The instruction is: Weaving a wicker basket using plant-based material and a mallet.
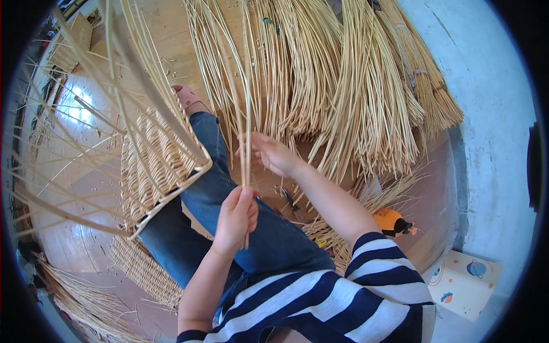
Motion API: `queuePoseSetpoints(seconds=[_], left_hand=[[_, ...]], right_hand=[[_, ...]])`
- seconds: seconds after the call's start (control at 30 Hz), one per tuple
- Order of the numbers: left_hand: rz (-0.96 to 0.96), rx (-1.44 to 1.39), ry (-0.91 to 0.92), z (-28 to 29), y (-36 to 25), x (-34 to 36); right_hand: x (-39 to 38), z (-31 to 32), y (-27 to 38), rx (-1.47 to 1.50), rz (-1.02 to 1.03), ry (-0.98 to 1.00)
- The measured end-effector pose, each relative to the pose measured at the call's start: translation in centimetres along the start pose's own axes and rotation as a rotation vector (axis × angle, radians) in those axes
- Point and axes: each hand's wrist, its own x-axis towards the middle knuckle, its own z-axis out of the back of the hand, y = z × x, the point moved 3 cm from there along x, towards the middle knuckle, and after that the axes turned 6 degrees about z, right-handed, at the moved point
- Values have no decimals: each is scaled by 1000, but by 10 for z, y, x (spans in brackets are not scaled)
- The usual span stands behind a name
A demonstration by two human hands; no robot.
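Observation:
My left hand point(235, 218) is closed round the butt ends of a few long, thin, peeled willow rods point(245, 123), which stick out a little below the fist. Farther up, my right hand point(273, 154) has its fingers bent round the same rods, and some fingertips are hidden behind them. A partly woven wicker basket point(157, 157) rests against my legs on the left, its side toward me edged by a pale frame. Long loose stakes point(128, 86) spread upward and outward from it.
Thick bundles of willow rods point(320, 68) lie at the far middle and right. An orange spray bottle point(391, 222) and a pale box point(464, 283) with planet pictures are at the right. At the left are a woven panel point(146, 271) and more thin rods point(86, 300).

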Motion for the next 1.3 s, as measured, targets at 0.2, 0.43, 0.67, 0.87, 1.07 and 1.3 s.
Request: queuePoseSetpoints(seconds=[0.2,0.43,0.67,0.87,1.07,1.3], left_hand=[[8,39,-54,46,-22,-22],[27,83,-54,70,-15,-21],[97,26,-73,62,-25,-20],[139,-7,-119,60,-31,-21],[147,25,-81,55,-34,-15],[167,-19,-73,58,-31,-19]], right_hand=[[52,105,-79,-303,-161,-378],[145,185,-82,-1135,-155,-659],[191,228,-58,-1354,-492,-816],[200,240,-44,-1435,-562,-766],[213,263,-91,-1576,-596,-818],[189,259,-95,-1022,-219,-871]])
